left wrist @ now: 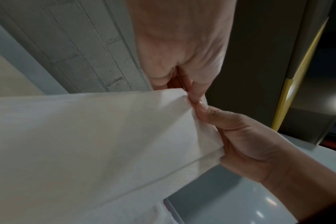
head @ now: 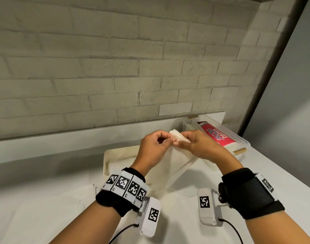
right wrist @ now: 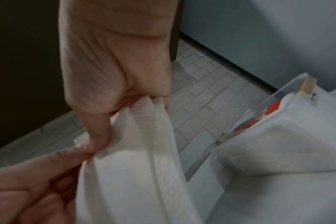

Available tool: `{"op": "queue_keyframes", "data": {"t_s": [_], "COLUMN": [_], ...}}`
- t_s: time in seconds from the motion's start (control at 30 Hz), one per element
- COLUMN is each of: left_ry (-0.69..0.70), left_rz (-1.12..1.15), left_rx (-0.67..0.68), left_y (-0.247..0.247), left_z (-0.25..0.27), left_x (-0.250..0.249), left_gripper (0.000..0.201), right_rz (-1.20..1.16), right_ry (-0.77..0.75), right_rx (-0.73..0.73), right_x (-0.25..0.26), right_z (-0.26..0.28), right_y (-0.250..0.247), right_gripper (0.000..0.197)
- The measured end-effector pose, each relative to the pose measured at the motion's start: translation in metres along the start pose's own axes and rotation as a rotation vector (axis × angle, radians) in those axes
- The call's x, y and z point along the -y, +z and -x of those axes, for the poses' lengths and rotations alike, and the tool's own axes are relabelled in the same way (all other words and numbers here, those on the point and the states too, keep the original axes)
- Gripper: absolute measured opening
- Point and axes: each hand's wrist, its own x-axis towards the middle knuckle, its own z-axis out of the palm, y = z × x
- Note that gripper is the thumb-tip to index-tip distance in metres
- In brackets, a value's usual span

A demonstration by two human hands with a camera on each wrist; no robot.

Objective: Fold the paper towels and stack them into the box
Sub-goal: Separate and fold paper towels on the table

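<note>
Paper towel: a white paper towel (head: pixel 171 166) is held up in the air over the bench (head: pixel 45 208), its top corner raised between the two hands and the rest hanging down, the lower end near or on the bench surface in front of the box.
Long axis: it runs from the pinched top down toward the person, steeply tilted and not flat; the narrow end points up and away toward the brick wall (head: pixel 97 67), the wide end lies nearest the wrists.
Layers: the wrist views show at least two plies lying against each other with a lengthwise crease, so the sheet seems already doubled once.
Left hand: the left hand (head: pixel 153 147) has thumb and forefinger curled and nipping the top edge of the towel.
Right hand: the right hand (head: pixel 198 145) pinches the same top edge just beside the left, the fingertips of both nearly touching.
Box: the cream open box (head: pixel 109 155) sits on the bench directly behind and under the hanging towel, to the left side of it; what is inside it I cannot tell.
Supply: right of the box, a clear tub (head: pixel 242 138) holds a red-labelled pack (head: pixel 219 136) of towels.
Step in hand: judging by the grip, squaring the corners of a fold in mid-air.
Next move: probably match the edges, lay the towel down, press the crease, fold again to fit, then set it into the box.
</note>
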Motion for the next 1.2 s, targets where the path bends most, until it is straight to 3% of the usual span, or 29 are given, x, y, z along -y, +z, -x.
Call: {"op": "queue_keyframes", "data": {"t_s": [0.13,0.3,0.47,0.67,0.83,1.03,1.2], "left_ry": [-0.021,-0.104,-0.189,-0.271,-0.358,-0.436,-0.455], "left_rz": [0.014,-0.132,-0.228,-0.311,-0.239,-0.128,-0.201], "left_rx": [-0.001,0.163,0.239,0.234,0.099,-0.173,-0.266], "left_y": [-0.01,-0.032,-0.045,-0.054,-0.069,-0.096,-0.111], "left_z": [0.0,0.003,0.01,0.015,0.009,-0.008,-0.019], "left_x": [0.004,0.02,0.042,0.048,0.048,0.044,0.05], "left_gripper": [0.01,0.025,0.063,0.038,0.013,0.011,0.022], "right_rz": [-0.058,-0.108,-0.146,-0.182,-0.26,-0.219,-0.057], "right_ry": [-0.003,-0.012,0.004,0.014,0.072,0.169,0.249], "right_rx": [-0.024,-0.065,-0.1,-0.188,-0.314,-0.381,-0.369], "right_x": [0.006,0.01,0.008,0.003,-0.006,-0.015,-0.017], "right_z": [-0.007,-0.009,-0.011,-0.016,-0.03,-0.055,-0.08], "right_y": [0.003,-0.002,-0.009,-0.01,-0.002,0.023,0.05], "right_gripper": [0.015,0.012,0.015,0.019,0.016,0.024,0.031]}}
